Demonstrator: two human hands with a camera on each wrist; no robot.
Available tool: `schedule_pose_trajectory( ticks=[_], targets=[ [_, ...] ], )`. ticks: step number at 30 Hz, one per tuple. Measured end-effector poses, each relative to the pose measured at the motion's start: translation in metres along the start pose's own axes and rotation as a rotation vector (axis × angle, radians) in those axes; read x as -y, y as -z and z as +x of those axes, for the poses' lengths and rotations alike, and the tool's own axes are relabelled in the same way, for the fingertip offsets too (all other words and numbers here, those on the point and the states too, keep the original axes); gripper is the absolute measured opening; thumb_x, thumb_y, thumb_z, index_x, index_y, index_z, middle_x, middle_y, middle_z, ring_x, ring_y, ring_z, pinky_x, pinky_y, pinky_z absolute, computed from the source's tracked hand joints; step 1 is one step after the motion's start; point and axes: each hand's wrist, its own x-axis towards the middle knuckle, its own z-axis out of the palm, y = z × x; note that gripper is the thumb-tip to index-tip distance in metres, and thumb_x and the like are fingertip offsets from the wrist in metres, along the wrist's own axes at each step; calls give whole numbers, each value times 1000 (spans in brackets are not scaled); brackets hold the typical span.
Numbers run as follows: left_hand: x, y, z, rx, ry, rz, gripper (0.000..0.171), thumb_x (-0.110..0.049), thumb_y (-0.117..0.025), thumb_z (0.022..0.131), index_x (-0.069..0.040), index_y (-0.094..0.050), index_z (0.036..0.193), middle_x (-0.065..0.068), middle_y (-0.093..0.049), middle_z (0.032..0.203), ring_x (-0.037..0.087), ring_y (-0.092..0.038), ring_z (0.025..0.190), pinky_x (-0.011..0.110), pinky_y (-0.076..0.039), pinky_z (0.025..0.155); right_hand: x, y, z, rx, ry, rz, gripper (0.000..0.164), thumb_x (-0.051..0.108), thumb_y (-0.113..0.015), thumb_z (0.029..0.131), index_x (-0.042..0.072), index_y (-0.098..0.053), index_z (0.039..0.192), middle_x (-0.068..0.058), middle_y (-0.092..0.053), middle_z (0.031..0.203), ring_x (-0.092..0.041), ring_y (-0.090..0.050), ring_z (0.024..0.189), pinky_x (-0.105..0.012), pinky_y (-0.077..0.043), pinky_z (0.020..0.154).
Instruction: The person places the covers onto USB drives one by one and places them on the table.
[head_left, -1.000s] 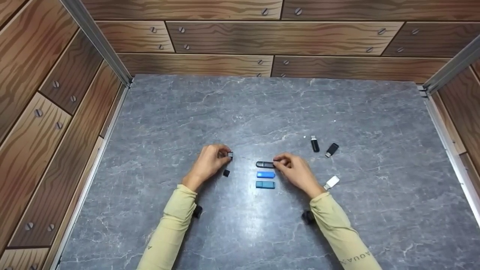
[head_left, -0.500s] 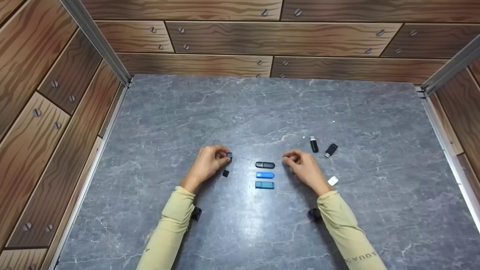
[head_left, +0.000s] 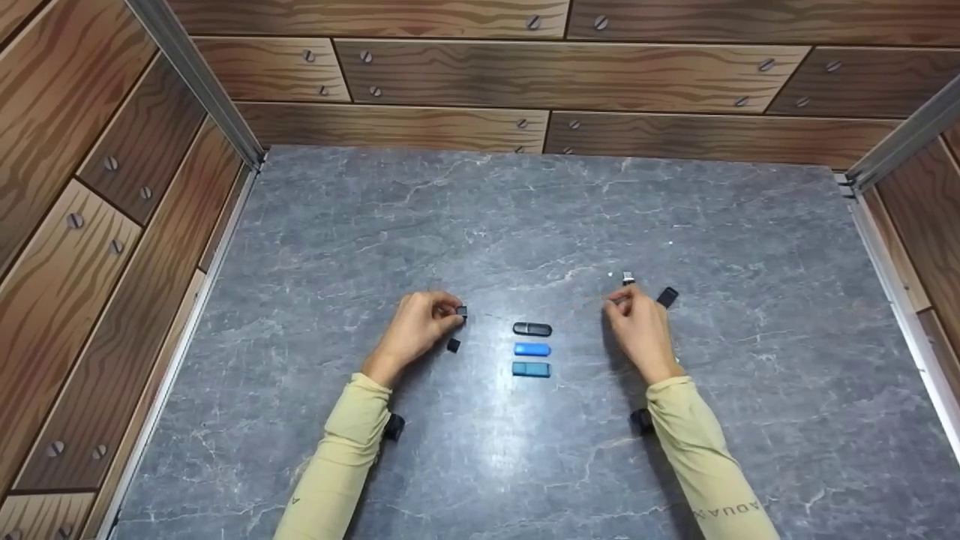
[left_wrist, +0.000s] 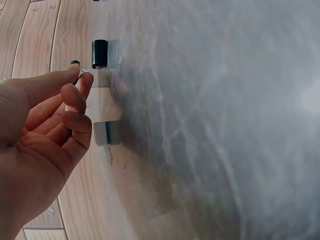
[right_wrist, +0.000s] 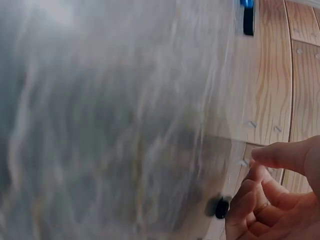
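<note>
Hands flank 3 USB sticks, well inside the table's edges.

Tabletop is smooth, glossy, marble-look. Black stick, blue stick, teal stick look plastic; plug looks metal. Sleeves matt cloth, back wall wood-look, post dull metal.

This appears to be a small, walled work booth; whether it stands in a lab, a workshop or an office cannot be told. A grey, marble-veined worktop fills the floor of it. Panels of wood-plank pattern close it in: a back wall at twelve o'clock, a left wall at nine and a right wall at three. Metal posts stand at the corners, towards eleven and one o'clock. Slotted screw heads dot the planks, seemingly printed.
</note>
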Motion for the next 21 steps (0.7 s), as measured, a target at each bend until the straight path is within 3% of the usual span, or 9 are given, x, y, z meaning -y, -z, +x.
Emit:
schedule_pose_trajectory(
  ticks=[4,9,15,21],
  targets=[
    [-4,0,0,0,-4,-4,23,-7,-82,90,-2,-79,111,11,-82,96,18,-72,79,31,-61,75,-7,5,2,-11,-66,-5,31,15,-68,99,-3,-63,123,-16,-74,86,-33,-67,77,-41,-49,72],
    [-8,-2,1,-1,-44,18,19,-7,-82,90,-2,-80,109,10,-82,93,12,-68,73,25,-57,69,-11,6,2,6,-148,4,46,20,-65,101,-2,-49,138,-21,-76,96,-42,-72,90,-52,-53,83],
    [-11,-5,2,2,-52,15,20,-9,-82,91,-2,-80,110,11,-82,94,11,-68,72,24,-57,67,-10,7,3,47,-193,-2,48,22,-62,103,-3,-45,140,-28,-75,107,-43,-73,96,-53,-55,86],
    [-11,-8,2,8,-54,1,20,-8,-81,91,-2,-80,110,11,-82,96,14,-72,73,24,-59,67,-8,9,4,66,-164,-29,41,18,-59,106,-9,-47,134,-39,-70,113,-51,-70,101,-59,-55,86]
  ],
)
